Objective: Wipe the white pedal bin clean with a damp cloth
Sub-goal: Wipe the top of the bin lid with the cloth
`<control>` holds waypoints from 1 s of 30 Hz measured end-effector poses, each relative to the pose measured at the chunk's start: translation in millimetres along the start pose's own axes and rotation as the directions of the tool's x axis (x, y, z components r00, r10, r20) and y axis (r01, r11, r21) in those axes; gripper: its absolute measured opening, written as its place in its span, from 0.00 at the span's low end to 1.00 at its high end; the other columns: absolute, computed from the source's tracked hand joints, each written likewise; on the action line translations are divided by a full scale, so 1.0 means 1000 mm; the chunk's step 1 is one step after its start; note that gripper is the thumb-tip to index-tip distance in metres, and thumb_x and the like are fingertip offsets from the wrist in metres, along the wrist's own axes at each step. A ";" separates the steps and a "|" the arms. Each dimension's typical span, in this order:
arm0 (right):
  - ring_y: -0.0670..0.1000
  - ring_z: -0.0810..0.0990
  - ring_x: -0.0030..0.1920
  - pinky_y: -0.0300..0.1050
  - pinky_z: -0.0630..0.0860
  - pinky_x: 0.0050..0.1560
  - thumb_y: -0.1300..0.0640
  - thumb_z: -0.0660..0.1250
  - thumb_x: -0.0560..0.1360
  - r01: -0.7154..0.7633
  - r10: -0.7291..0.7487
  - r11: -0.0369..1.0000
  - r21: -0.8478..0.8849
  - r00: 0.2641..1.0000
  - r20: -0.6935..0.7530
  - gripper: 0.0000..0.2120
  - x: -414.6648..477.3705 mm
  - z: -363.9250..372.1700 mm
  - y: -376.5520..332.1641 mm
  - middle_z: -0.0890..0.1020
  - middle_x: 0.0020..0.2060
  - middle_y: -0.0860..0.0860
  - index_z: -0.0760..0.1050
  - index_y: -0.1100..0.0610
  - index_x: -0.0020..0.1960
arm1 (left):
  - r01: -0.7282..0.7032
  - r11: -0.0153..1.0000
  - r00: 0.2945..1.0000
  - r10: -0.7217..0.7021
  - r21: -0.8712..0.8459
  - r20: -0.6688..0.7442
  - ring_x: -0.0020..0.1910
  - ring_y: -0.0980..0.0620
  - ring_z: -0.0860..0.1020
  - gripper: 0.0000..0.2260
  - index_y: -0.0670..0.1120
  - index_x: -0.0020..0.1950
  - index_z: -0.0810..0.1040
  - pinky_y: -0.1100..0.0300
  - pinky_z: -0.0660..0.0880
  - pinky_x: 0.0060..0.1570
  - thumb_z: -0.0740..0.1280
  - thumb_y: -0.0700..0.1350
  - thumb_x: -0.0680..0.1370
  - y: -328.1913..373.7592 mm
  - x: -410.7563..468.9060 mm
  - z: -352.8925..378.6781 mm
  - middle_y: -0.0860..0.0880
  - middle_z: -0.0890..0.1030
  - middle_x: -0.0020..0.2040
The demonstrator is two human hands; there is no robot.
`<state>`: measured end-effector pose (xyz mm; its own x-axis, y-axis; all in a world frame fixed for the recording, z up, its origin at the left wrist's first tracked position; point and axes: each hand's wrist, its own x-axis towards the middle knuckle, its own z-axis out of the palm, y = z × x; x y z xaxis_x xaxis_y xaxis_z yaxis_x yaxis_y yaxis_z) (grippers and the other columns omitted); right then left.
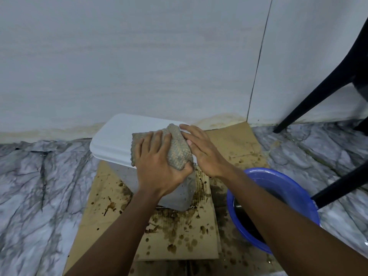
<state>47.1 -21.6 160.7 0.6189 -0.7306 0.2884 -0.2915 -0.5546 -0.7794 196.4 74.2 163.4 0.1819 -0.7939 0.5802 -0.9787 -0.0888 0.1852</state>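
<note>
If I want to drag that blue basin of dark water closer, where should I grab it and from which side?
Probably the rim of the blue basin on its near left side, reaching in from your side. It is open-topped and holds dark water, so pinch over the rim and keep it level. A black chair leg crosses its far right edge.

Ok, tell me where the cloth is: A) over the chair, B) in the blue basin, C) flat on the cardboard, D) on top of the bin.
D: the left hand grips the cloth against the closed top of the bin.
</note>
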 end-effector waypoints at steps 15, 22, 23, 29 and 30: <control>0.48 0.55 0.79 0.45 0.50 0.79 0.49 0.50 0.83 -0.037 0.042 0.986 0.161 0.999 -0.029 0.25 -0.001 0.005 0.002 0.63 0.77 0.45 0.61 0.53 0.79 | 0.027 0.994 1.000 -0.028 -0.107 -0.011 0.74 0.41 0.70 0.38 0.45 0.72 0.76 0.39 0.62 0.73 0.72 0.65 0.67 0.005 -0.011 -0.005 0.44 0.75 0.73; 0.39 0.55 0.75 0.27 0.47 0.71 0.53 0.50 0.86 -0.007 0.008 0.992 0.129 1.000 -0.005 0.23 0.000 0.003 -0.001 0.62 0.74 0.40 0.58 0.49 0.80 | -0.040 0.996 0.996 0.047 -0.083 0.078 0.77 0.41 0.67 0.42 0.47 0.76 0.72 0.38 0.58 0.75 0.67 0.69 0.68 -0.012 -0.009 -0.014 0.44 0.71 0.76; 0.42 0.56 0.76 0.31 0.48 0.73 0.52 0.50 0.85 0.002 -0.002 0.992 0.125 1.000 -0.005 0.22 0.000 0.002 0.000 0.64 0.75 0.41 0.61 0.50 0.79 | -0.043 0.997 0.995 0.048 -0.059 0.091 0.76 0.40 0.67 0.41 0.48 0.76 0.72 0.38 0.58 0.75 0.66 0.69 0.68 -0.010 -0.007 -0.014 0.43 0.71 0.76; 0.46 0.57 0.77 0.42 0.51 0.76 0.51 0.50 0.84 -0.004 0.005 0.990 0.144 1.000 -0.006 0.23 0.003 0.000 0.001 0.65 0.75 0.45 0.66 0.52 0.77 | -0.001 1.000 0.995 0.002 -0.010 0.103 0.76 0.39 0.67 0.41 0.51 0.75 0.73 0.39 0.59 0.74 0.63 0.72 0.68 -0.004 0.005 -0.010 0.43 0.72 0.75; 0.46 0.57 0.77 0.44 0.51 0.77 0.51 0.50 0.84 0.001 0.000 0.990 0.139 1.000 -0.009 0.23 0.002 0.001 0.000 0.65 0.76 0.45 0.66 0.52 0.77 | 0.002 1.000 0.996 -0.001 -0.007 0.088 0.75 0.40 0.68 0.40 0.51 0.75 0.74 0.38 0.59 0.74 0.64 0.72 0.68 -0.004 0.004 -0.009 0.43 0.73 0.75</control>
<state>49.4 -23.1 160.5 0.6126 -0.7339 0.2934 -0.1864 -0.4949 -0.8487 201.7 76.9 172.4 0.1738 -0.8435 0.5083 -0.9777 -0.0860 0.1916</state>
